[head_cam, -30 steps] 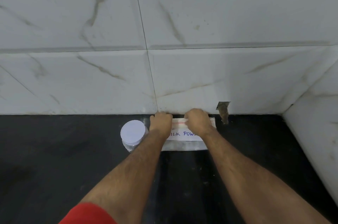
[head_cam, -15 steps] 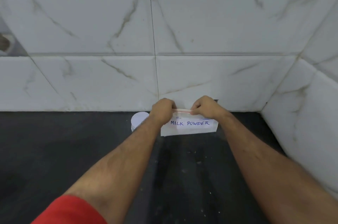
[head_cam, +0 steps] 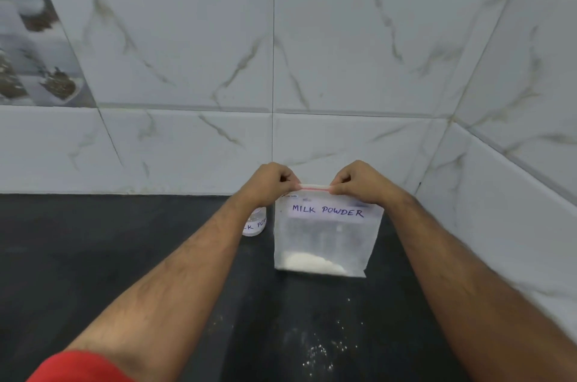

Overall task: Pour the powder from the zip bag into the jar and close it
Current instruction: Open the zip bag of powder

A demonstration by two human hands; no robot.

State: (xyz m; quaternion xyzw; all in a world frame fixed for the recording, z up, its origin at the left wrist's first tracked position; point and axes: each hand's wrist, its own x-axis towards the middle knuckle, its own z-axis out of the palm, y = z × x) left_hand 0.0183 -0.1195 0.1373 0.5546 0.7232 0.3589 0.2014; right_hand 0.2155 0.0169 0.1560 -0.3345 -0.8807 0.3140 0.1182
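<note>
A clear zip bag (head_cam: pixel 324 241) labelled "MILK POWDER" hangs upright over the black counter (head_cam: pixel 93 257), with white powder (head_cam: pixel 312 263) settled at its bottom. My left hand (head_cam: pixel 268 183) pinches the left end of the pink zip strip and my right hand (head_cam: pixel 359 182) pinches the right end. A small clear jar (head_cam: pixel 257 222) with a handwritten label stands on the counter just left of the bag, mostly hidden behind my left forearm; its lid is out of sight.
White marble wall tiles (head_cam: pixel 187 69) rise behind the counter and along the right side, forming a corner. Specks of spilled powder (head_cam: pixel 321 350) lie on the counter in front of the bag. A decorative tile (head_cam: pixel 34 38) is at the upper left.
Both hands have lifted the bag from lying flat against the wall to hanging upright. The jar's white lid, visible before, is now hidden behind my left forearm.
</note>
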